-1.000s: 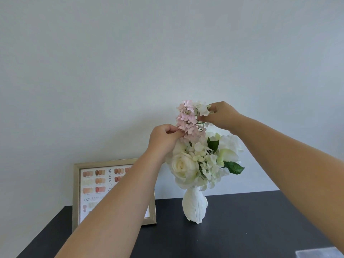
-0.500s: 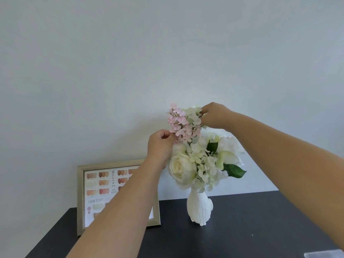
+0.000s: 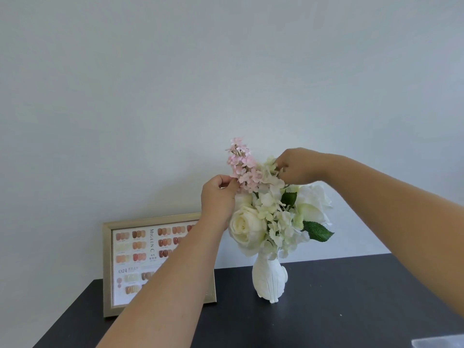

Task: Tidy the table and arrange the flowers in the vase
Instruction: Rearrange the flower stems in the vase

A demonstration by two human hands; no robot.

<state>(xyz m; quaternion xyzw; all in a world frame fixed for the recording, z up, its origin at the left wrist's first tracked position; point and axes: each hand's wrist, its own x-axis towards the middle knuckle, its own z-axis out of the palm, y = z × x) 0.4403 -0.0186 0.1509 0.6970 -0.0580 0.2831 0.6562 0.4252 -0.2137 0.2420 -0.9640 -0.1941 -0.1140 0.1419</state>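
Observation:
A white textured vase (image 3: 269,280) stands on the black table (image 3: 351,310) and holds white roses (image 3: 247,228), pale hydrangea and green leaves. A pink flower sprig (image 3: 242,165) rises tilted above the top left of the bouquet. My left hand (image 3: 218,197) pinches the lower left edge of that pink sprig. My right hand (image 3: 300,167) grips pale white blossoms (image 3: 270,169) at the top of the bouquet, just right of the sprig. The stems inside the bunch are hidden.
A gold-framed nail colour chart (image 3: 155,259) leans against the wall left of the vase, partly behind my left forearm. A clear plastic object (image 3: 439,343) shows at the bottom right corner. The table's left edge runs diagonally at the lower left.
The pink sprig has swung from leaning over the bouquet to standing more upright and to the left. Both hands stayed on the flowers, the right one shifting slightly right.

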